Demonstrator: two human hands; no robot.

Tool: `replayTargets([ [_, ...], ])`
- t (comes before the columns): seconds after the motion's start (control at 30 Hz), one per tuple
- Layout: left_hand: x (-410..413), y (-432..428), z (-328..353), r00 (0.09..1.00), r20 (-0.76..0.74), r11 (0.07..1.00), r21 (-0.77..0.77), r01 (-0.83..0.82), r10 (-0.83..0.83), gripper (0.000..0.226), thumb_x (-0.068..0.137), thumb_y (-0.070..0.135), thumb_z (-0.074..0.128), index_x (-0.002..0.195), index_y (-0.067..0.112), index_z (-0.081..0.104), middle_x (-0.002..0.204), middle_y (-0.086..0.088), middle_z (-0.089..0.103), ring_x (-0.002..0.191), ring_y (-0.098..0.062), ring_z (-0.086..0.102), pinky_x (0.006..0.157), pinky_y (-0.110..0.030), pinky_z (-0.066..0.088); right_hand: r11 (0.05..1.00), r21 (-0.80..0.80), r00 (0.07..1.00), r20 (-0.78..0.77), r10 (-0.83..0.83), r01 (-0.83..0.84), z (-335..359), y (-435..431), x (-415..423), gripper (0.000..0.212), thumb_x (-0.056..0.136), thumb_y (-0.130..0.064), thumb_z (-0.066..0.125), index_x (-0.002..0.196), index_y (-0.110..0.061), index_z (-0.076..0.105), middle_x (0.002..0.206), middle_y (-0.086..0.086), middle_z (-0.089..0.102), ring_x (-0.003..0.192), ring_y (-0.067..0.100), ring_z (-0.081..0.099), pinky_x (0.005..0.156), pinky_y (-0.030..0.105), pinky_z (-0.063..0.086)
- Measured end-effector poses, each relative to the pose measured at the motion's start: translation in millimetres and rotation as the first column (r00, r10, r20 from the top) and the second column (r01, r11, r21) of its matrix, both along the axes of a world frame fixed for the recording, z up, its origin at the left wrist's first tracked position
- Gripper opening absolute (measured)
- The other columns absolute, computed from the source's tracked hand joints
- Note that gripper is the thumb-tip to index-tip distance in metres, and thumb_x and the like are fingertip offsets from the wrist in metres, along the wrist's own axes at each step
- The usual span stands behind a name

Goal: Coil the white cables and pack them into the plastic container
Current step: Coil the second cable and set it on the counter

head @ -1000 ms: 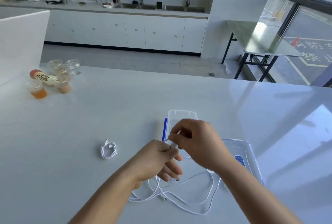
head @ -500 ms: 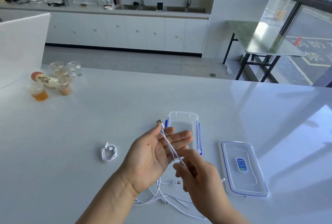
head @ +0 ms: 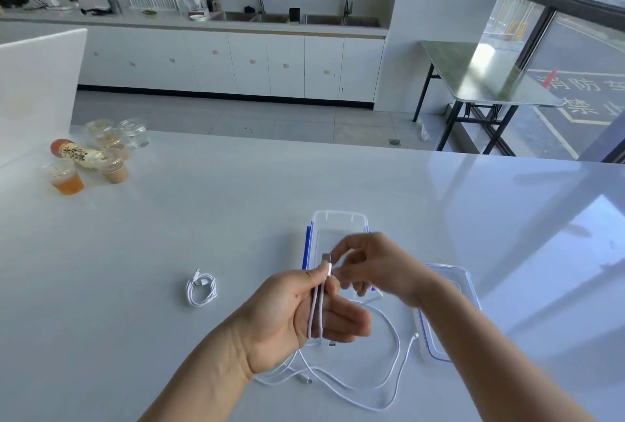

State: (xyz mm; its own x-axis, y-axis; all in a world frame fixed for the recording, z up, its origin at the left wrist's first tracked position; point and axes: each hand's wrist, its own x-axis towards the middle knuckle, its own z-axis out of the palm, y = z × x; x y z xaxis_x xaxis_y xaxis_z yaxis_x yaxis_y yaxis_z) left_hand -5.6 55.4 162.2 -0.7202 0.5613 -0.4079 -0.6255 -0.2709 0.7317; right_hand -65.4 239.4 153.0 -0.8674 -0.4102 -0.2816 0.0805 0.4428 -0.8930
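- The plastic container (head: 339, 231) lay open, apparently holding nothing; its lid (head: 449, 317) lay beside it.
- The left hand (head: 297, 313) pinched a doubled white cable (head: 317, 306); the right hand (head: 375, 266) was blurred, grip unclear.

There is one view only, a wide-angle camera worn on the person's head, looking forward and down over the white table (head: 203, 235). It sits close above both forearms, which come in from the bottom edge, with the left hand (head: 297, 317) and right hand (head: 378, 266) near the lower middle of the frame. Facing across the table, it also takes in the far kitchen counter (head: 189, 21) along the top and the window (head: 575, 49) at the upper right, straight lines bending toward the edges.
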Motion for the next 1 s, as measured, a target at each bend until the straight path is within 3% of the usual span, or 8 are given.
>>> replayTargets([
  [0.2, -1.7, 0.0, -3.1, 0.992, -0.107, 0.97, -0.228, -0.083, 0.06, 0.043, 0.101, 0.044, 0.042, 0.075, 0.011, 0.053, 0.099, -0.034, 0.071, 0.09, -0.043, 0.072, 0.058, -0.033, 0.053, 0.874, 0.486, 0.931, -0.331, 0.155, 0.027, 43.4, -28.8, -1.4, 0.01, 0.092, -0.023, 0.055, 0.085, -0.023, 0.062, 0.069, 0.003, 0.074, 0.053, 0.005, 0.058, 0.055, 0.024, 0.047],
  [0.3, -4.2, 1.6, -14.4, 0.961, -0.198, 0.923, -0.295, -0.248, 0.195, 0.05, 0.101, 0.042, 0.042, 0.086, -0.003, 0.058, 0.091, -0.024, 0.076, 0.088, -0.037, 0.075, 0.064, -0.036, 0.057, 0.799, 0.583, 0.827, -0.514, 0.227, 0.143, 48.4, -40.1, 20.8, 0.007, 0.091, -0.023, 0.052, 0.091, -0.022, 0.06, 0.077, 0.002, 0.07, 0.077, 0.028, 0.063, 0.069, 0.038, 0.055],
  [0.4, -5.2, 0.9, -19.0, 0.913, -0.286, 0.862, -0.338, -0.379, 0.29, 0.055, 0.1, 0.039, 0.046, 0.107, -0.014, 0.063, 0.09, -0.019, 0.077, 0.086, -0.031, 0.076, 0.086, -0.047, 0.059, 0.835, 0.517, 0.802, -0.572, 0.172, 0.189, 46.9, -45.7, 34.7, 0.012, 0.086, -0.016, 0.058, 0.094, -0.024, 0.063, 0.078, -0.001, 0.07, 0.077, 0.027, 0.061, 0.066, 0.034, 0.053],
  [0.53, -2.4, -2.6, -21.3, 0.942, -0.253, 0.898, -0.324, -0.298, 0.222, 0.052, 0.098, 0.04, 0.048, 0.112, -0.006, 0.067, 0.103, -0.023, 0.075, 0.101, -0.033, 0.072, 0.098, -0.05, 0.052, 0.884, 0.392, 0.858, -0.513, -0.018, 0.253, 46.0, -38.3, 25.2, 0.012, 0.083, -0.013, 0.066, 0.083, -0.026, 0.067, 0.072, -0.009, 0.069, 0.062, 0.006, 0.055, 0.053, 0.019, 0.038],
  [0.63, -3.4, 1.3, -22.0, 0.939, -0.202, 0.916, -0.241, -0.322, 0.278, 0.048, 0.098, 0.034, 0.049, 0.114, -0.008, 0.066, 0.109, -0.023, 0.073, 0.103, -0.033, 0.071, 0.099, -0.048, 0.052, 0.911, 0.327, 0.825, -0.565, -0.026, 0.252, 44.2, -41.1, 36.7, 0.009, 0.085, -0.017, 0.069, 0.086, -0.026, 0.069, 0.067, -0.014, 0.063, 0.063, 0.004, 0.054, 0.053, 0.012, 0.035],
  [0.77, -4.9, 5.0, -16.4, 0.895, -0.123, 0.893, -0.089, -0.441, 0.43, 0.046, 0.104, 0.03, 0.037, 0.095, 0.003, 0.074, 0.09, -0.011, 0.077, 0.078, -0.014, 0.074, 0.078, -0.031, 0.053, 0.938, 0.244, 0.792, -0.609, -0.051, 0.248, 26.6, -50.7, 73.6, 0.035, 0.082, -0.011, 0.073, 0.105, -0.037, 0.068, 0.056, -0.03, 0.042, 0.055, -0.012, 0.048, 0.058, 0.004, 0.038],
  [0.87, -8.5, 1.1, -7.8, 0.854, 0.025, 0.853, 0.041, -0.521, 0.52, 0.049, 0.104, 0.037, 0.036, 0.126, 0.0, 0.059, 0.118, -0.018, 0.071, 0.108, -0.025, 0.07, 0.095, -0.037, 0.048, 0.966, 0.094, 0.798, -0.586, -0.14, 0.239, 1.5, -59.0, 102.9, 0.04, 0.08, -0.022, 0.07, 0.112, -0.043, 0.058, 0.064, -0.033, 0.053, 0.054, -0.006, 0.054, 0.058, 0.009, 0.044],
  [1.0, -8.4, -6.0, -3.8, 0.83, 0.101, 0.807, 0.195, -0.557, 0.548, 0.063, 0.102, 0.046, 0.034, 0.137, -0.005, 0.047, 0.125, -0.025, 0.066, 0.113, -0.034, 0.067, 0.101, -0.044, 0.045, 0.945, -0.176, 0.87, -0.373, -0.322, 0.274, -28.1, -56.5, 114.0, 0.029, 0.081, -0.036, 0.06, 0.107, -0.048, 0.062, 0.082, -0.024, 0.071, 0.043, 0.003, 0.053, 0.054, 0.017, 0.047],
])
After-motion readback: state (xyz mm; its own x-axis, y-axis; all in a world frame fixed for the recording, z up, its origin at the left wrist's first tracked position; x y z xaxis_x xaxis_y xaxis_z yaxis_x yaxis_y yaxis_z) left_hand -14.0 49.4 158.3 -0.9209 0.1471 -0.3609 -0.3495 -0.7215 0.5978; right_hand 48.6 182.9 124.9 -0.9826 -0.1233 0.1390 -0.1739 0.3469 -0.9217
